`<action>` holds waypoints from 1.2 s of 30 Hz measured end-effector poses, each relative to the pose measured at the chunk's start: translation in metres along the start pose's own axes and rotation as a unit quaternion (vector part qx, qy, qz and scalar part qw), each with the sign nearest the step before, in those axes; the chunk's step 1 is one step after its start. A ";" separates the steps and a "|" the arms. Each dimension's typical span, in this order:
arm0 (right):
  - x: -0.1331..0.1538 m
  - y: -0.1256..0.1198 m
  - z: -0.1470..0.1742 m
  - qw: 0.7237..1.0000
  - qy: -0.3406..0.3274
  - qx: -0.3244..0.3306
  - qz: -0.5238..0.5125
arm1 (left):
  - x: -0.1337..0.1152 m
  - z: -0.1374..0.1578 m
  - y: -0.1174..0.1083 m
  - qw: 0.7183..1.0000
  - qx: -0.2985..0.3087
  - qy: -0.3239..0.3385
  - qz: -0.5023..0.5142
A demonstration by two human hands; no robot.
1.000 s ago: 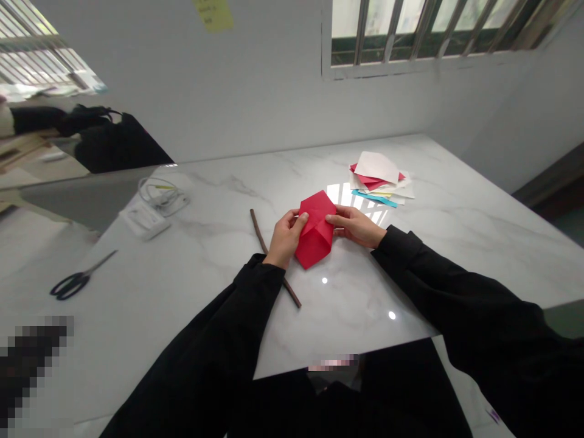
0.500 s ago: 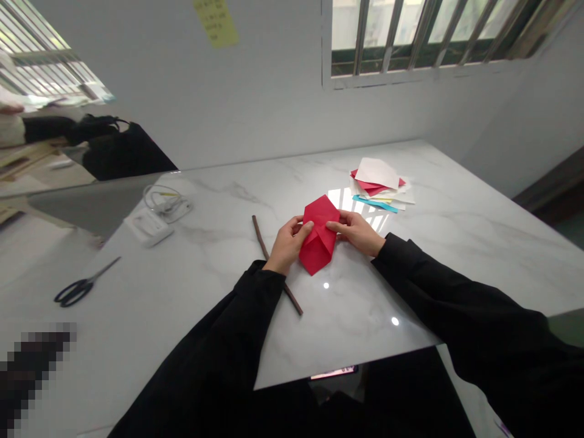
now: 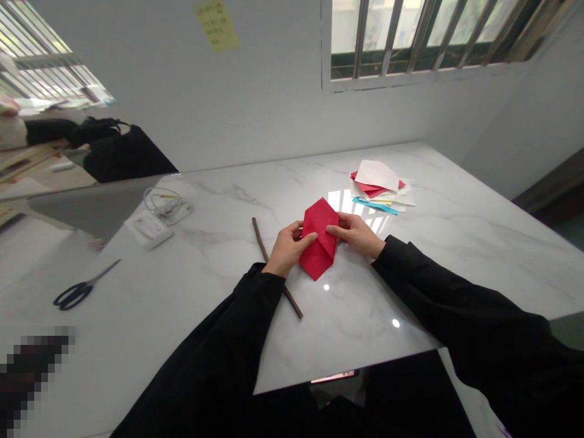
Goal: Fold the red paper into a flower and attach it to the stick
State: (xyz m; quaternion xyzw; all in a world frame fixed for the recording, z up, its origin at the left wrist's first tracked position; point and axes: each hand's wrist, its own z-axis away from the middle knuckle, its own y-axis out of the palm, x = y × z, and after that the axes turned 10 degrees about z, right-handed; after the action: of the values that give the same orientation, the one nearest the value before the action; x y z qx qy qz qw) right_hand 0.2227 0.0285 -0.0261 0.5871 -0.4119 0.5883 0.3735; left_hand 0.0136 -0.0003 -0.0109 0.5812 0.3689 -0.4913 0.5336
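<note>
Head view: left hand [image 3: 288, 248] and right hand [image 3: 359, 236] pinch the folded red paper [image 3: 322, 244].

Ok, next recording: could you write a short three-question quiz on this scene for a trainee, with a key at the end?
1. True or false: the left hand and the right hand both hold the folded red paper.
2. Multiple choice: besides that paper, which of these lies nearest to the left hand?
A) the metal scissors with black handles
B) the thin brown wooden stick
C) the yellow square note on the wall
3. Open: what colour is the narrow strip showing at the near edge of the loose pile of red and white paper pieces?

Key: 1. True. 2. B. 3. Blue.
</note>
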 end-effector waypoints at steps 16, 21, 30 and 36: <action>0.004 0.006 0.004 1.000 -0.015 0.013 0.017 | 0.000 0.001 0.003 1.000 0.000 -0.005 0.022; 0.002 0.005 0.004 1.000 -0.006 0.014 0.007 | 0.000 0.001 0.003 1.000 0.000 -0.008 0.027; 0.011 0.003 0.006 0.999 0.025 0.000 -0.041 | -0.005 -0.001 0.001 1.000 -0.009 -0.004 0.026; 0.016 -0.009 0.003 0.994 0.082 -0.059 -0.045 | -0.014 0.000 -0.002 0.998 -0.039 -0.036 0.041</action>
State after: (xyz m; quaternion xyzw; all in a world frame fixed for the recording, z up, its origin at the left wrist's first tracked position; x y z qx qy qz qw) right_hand 0.2313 0.0282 -0.0099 0.5320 -0.3870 0.5915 0.4662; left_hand 0.0087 0.0014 0.0018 0.5566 0.3443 -0.4747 0.5885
